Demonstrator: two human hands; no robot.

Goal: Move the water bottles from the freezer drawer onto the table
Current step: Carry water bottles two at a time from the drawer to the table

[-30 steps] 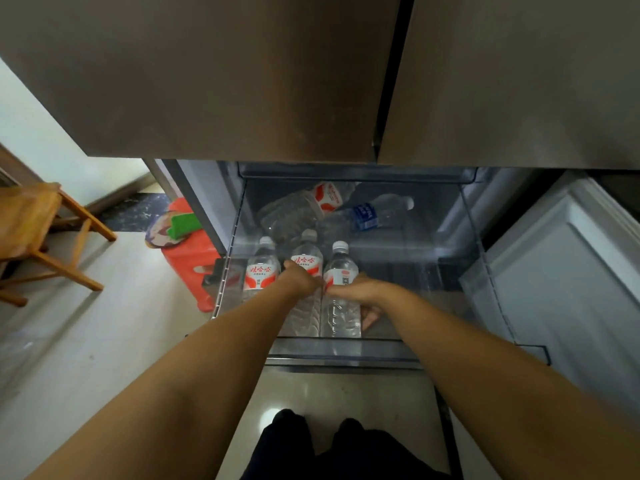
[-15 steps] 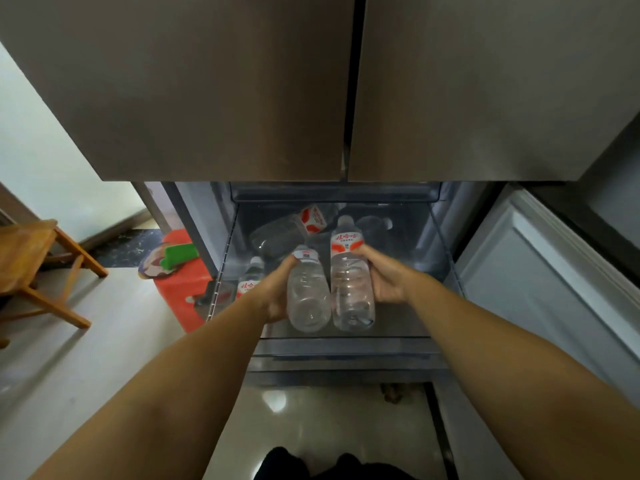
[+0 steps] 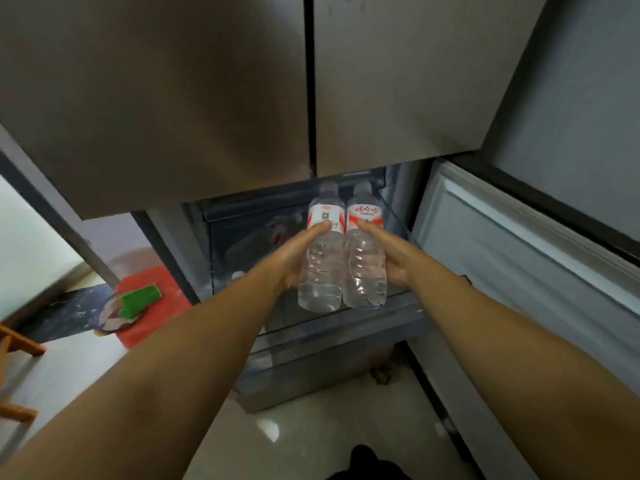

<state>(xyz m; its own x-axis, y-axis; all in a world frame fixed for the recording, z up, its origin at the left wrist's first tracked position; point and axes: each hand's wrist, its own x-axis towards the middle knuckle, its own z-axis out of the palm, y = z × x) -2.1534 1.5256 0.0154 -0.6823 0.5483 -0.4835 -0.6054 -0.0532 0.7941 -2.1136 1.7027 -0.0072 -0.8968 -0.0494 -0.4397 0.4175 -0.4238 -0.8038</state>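
Above open freezer drawer (image 3: 332,327), hands (image 3: 294,252) (image 3: 393,256) each grip, seemingly, one bottle (image 3: 322,258) (image 3: 365,258).

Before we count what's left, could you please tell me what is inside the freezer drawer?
Inside the freezer drawer one dark, blurred bottle lies at the back. A white cap shows lower left. The two held bottles and both hands cover the rest.

Two clear water bottles (image 3: 343,251), red-and-white labels, upright and touching side by side, one gripped by each hand, caps up, above the open freezer drawer (image 3: 311,327).
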